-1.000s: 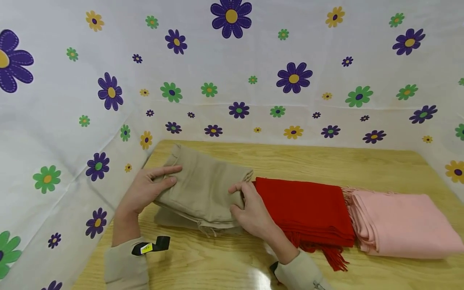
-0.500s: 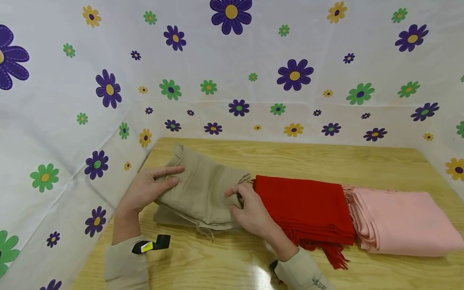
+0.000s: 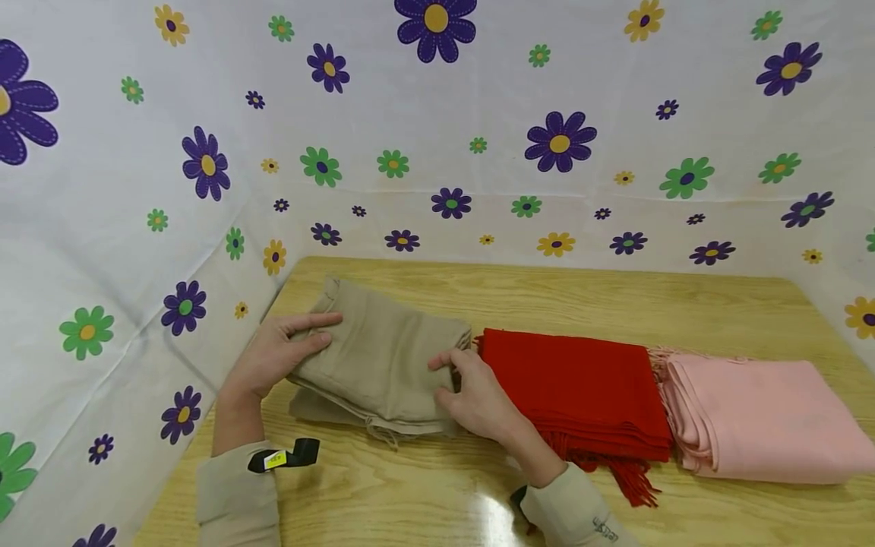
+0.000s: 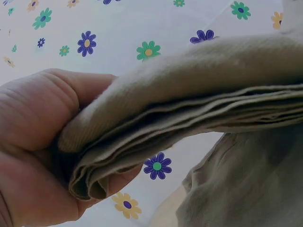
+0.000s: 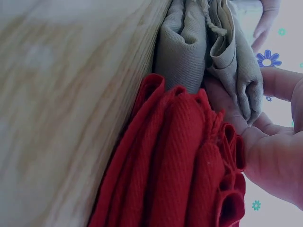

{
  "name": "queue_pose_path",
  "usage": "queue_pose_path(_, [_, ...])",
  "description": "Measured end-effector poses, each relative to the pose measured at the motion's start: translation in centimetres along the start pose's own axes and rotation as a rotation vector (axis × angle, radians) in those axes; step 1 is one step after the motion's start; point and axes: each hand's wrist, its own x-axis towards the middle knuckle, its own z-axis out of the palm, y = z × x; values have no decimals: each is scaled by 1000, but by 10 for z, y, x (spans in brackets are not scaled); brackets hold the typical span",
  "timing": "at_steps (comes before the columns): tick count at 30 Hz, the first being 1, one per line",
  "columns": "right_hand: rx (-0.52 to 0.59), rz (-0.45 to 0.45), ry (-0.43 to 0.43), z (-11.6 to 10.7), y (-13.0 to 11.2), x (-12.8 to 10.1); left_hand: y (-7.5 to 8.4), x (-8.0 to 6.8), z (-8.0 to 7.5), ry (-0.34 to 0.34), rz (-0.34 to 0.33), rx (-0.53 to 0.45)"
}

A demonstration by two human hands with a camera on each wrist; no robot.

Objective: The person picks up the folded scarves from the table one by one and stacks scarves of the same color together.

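1. Here, at far left, a white flowered sheet (image 3: 123, 228) lines the walls around a wooden table (image 3: 547, 296); its lower left part runs out of the head view.
2. The left hand (image 3: 270, 357) holds the left end of a folded beige scarf (image 3: 379, 365). Its grip is pinching the fabric: the thumb lies on top, the fingers go beneath. The left wrist view shows the folded layers (image 4: 156, 142) wedged into the palm (image 4: 33, 142), but the fingertips are hidden under the cloth.
3. The beige scarf sits at the left end of the table, its upper folds raised slightly off a lower layer. How many layers there are is hard to make out. A few fringe threads hang at its near edge.
4. The right hand (image 3: 478, 395) grips the scarf's right end, fingers curled over the edge. In the right wrist view the beige folds (image 5: 222, 56) are bunched against the fingers (image 5: 279, 80), whose tips are cut off by the frame.
5. Just beside it, touching or nearly so, lies a folded red scarf (image 3: 581, 395) with fringe at the near corner; the right forearm covers part of it.
6. Further right lies a folded pink scarf (image 3: 759, 418), its far end cut off by the frame.
7. Both sleeves are beige; each wrist carries a dark strap, only partly visible.
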Motion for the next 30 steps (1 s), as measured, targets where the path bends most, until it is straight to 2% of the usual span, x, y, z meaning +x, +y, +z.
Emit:
queue_pose_path(8, [67, 5, 33, -7, 0, 2, 0, -1, -1, -11, 4, -54])
queue_pose_path(12, [11, 15, -10, -10, 2, 3, -6, -1, -3, -26, 1, 63])
queue_pose_path(17, [-52, 54, -62, -11, 3, 4, -16, -1, -2, -109, -19, 224])
queue_pose_path(21, [-69, 101, -62, -10, 4, 6, -20, -1, 1, -164, -38, 213])
queue_pose_path(24, [-56, 120, -47, -9, 6, 7, -21, -1, 3, -164, -45, 189])
queue_pose_path(30, [-9, 114, -41, -4, 9, 5, -26, -3, 4, -146, -26, 212])
